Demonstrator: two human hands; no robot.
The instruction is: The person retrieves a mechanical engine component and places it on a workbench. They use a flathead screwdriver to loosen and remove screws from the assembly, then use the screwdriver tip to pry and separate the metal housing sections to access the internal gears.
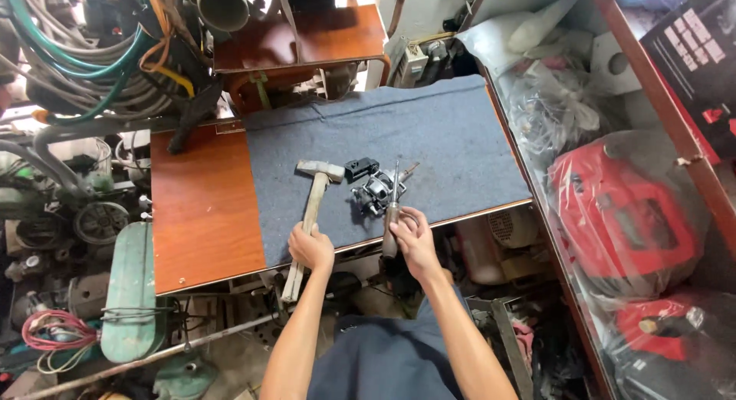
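Person is standing at the workbench (203, 216), working over the grey felt mat (429, 132) that is covering its right part. Left hand (310, 247) is gripping the wooden handle of the hammer (313, 204), whose head is resting flat on the mat, the handle running back over the bench's front edge. Right hand (414, 239) is wrapped around the handle of a screwdriver (393, 208), with the shaft pointing away from the person and lying across a small metal assembly (373, 193) (looks like a carburettor or small pump body, hard to tell). A small black part (360, 168) is sitting just beyond it, apart from both hands.

Risks I'm seeing:
- The assembly is sitting loose on felt, with nothing clamping it. If the screwdriver gets struck or levered, the piece is likely skidding or flipping.
- The screwdriver tip could slip off and gouge the casting, or jab the mat.
- The hammer is being held fairly low on the handle, near the bench edge; a swing from there risks clipping the right-hand fingers beside the assembly.
- The black part could get knocked off into the clutter below.
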